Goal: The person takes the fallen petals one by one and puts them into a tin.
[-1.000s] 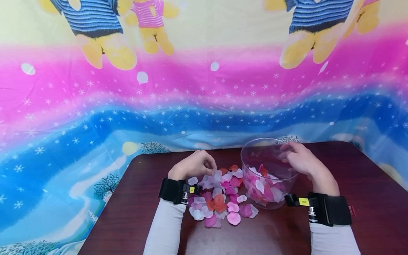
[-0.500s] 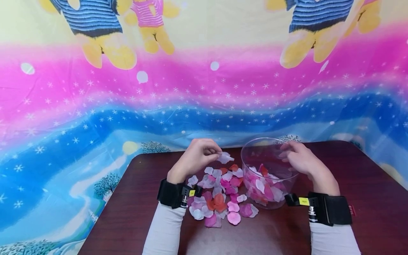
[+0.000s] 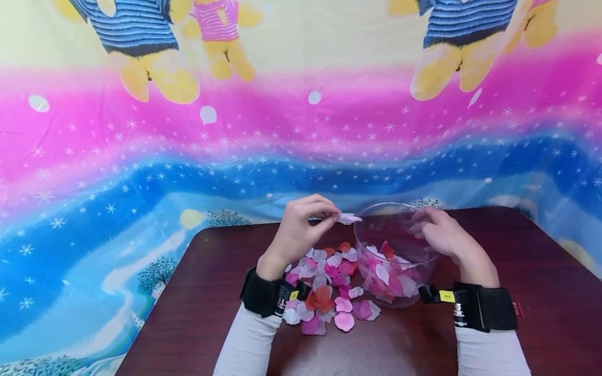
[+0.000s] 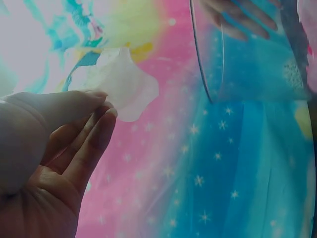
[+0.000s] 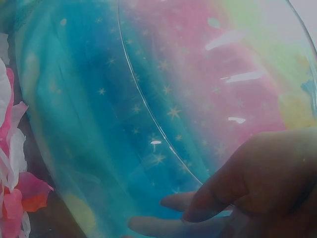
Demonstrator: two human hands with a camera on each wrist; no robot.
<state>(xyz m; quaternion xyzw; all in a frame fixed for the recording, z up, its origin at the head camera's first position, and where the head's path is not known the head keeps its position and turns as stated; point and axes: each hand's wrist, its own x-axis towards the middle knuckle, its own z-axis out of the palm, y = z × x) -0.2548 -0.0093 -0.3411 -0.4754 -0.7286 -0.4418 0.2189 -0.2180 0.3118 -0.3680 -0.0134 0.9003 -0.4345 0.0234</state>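
Note:
My left hand is raised above the table and pinches a white petal between thumb and fingers, just left of the rim of a clear round container. The left wrist view shows the same white petal at my fingertips, with the container rim to its right. My right hand grips the container's far right rim, thumb outside and fingers showing through the clear wall. Pink, white and red petals lie inside the container. A loose pile of petals lies on the table under my left hand.
The dark brown table has rounded corners and bare wood around the pile. A bright cartoon cloth hangs behind it. Black wrist straps sit on both white sleeves.
My left hand has picked a white petal out of the pile and lifted it up and right to the container's rim. The right hand and container have stayed put.

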